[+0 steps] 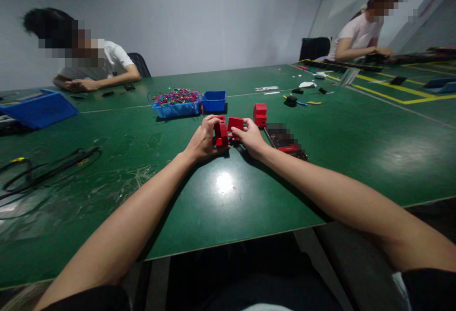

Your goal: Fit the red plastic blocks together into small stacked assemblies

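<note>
My left hand (204, 139) is closed around a red plastic part (221, 133) held just above the green table (142, 159). My right hand (251, 137) grips a second red plastic part (235, 124) right beside the first, the two pieces nearly touching. Another red block (260, 114) stands on the table just behind my right hand. A dark flat object with a red strip (290, 147) lies to the right of my right wrist.
A blue bin of coloured wires (176, 102) and a smaller blue bin (214, 100) stand behind my hands. Black cables (53, 166) lie at left, a blue tray (39, 109) far left. Two other people sit at the far left and far right. Small tools (295, 99) lie at right.
</note>
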{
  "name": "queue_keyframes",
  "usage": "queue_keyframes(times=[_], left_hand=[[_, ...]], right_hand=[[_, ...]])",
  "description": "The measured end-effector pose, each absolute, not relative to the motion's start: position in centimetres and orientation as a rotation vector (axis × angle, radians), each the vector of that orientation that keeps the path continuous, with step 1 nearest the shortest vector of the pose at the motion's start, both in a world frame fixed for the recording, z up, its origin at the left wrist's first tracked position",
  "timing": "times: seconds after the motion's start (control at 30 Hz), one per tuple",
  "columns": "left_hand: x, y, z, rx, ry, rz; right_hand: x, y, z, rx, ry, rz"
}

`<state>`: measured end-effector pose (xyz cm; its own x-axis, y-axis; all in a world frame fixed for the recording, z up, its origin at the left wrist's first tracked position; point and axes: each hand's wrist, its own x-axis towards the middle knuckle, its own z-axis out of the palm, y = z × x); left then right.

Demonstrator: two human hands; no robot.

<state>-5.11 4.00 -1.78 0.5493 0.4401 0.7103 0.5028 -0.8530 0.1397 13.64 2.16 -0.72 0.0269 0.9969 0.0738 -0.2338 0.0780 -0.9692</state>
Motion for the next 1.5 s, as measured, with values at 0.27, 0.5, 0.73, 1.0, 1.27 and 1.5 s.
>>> queue_keyframes(times=[0.27, 0.5, 0.73, 1.0, 1.27, 1.5], left_hand=[[-5.1, 4.1, -1.9, -2.666, -0.791, -1.209], [-5.1, 4.1, -1.9, -2.67, -0.792, -1.207], [-5.2, 4.1, -1.8, -2.696, -0.849, -1.244], [-5.2, 4.0, -1.7, -2.684, -0.812, -1.201], [-5.2, 4.1, -1.9, -2.686, -0.824, -1.227], [-5.1, 4.1, -1.9, -2.684, -0.822, -1.223]], right_hand=[[13.8, 2.4, -0.6, -0.983, -0.966, 1.309], [14.0, 2.5, -1.1, -0.903, -1.08, 1.245], [14.3, 3.1, -1.9, -0.904, -1.135, 1.13], [13.9, 2.8, -1.5, -0.877, -1.117, 1.184], [13.8, 2.0, 0.1, -0.97, -0.913, 1.327], [14.1, 1.2, 1.3, -0.73, -0.723, 1.579]])
